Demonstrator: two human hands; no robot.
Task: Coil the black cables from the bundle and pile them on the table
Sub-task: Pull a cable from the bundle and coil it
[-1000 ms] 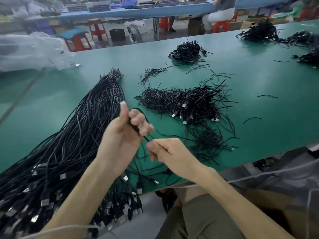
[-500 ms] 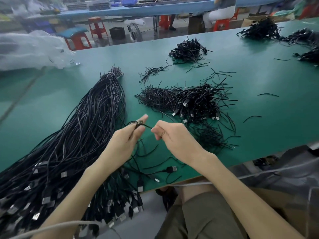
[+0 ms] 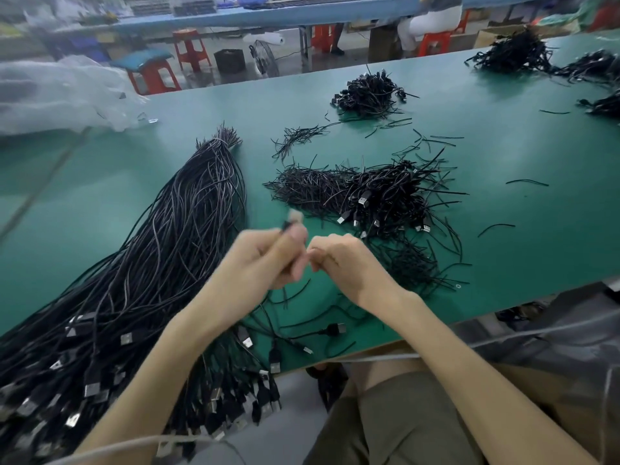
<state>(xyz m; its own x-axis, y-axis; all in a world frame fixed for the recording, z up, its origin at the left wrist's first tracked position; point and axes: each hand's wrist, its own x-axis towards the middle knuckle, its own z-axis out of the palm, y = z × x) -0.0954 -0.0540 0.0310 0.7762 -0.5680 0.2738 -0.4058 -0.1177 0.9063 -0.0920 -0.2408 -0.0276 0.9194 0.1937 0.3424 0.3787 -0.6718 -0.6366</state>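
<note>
1. Above the desk (image 3: pixel 503 236), near its front edge, a black cable (image 3: pixel 286 226) is pinched by the left hand (image 3: pixel 261 263), motion-blurred
2. Just beside it the right hand (image 3: pixel 349 263) is seen curled; its grip cannot be told
3. Left of the hands the bundle (image 3: pixel 167 263) is laid out, and the coiled pile (image 3: pixel 385 196) is set to the right

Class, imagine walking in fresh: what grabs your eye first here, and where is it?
A huge bundle of black cables fans across the left of the green table. At centre the left hand and right hand meet, the left pinching a cable. Beyond them lies a pile of coiled cables.
</note>
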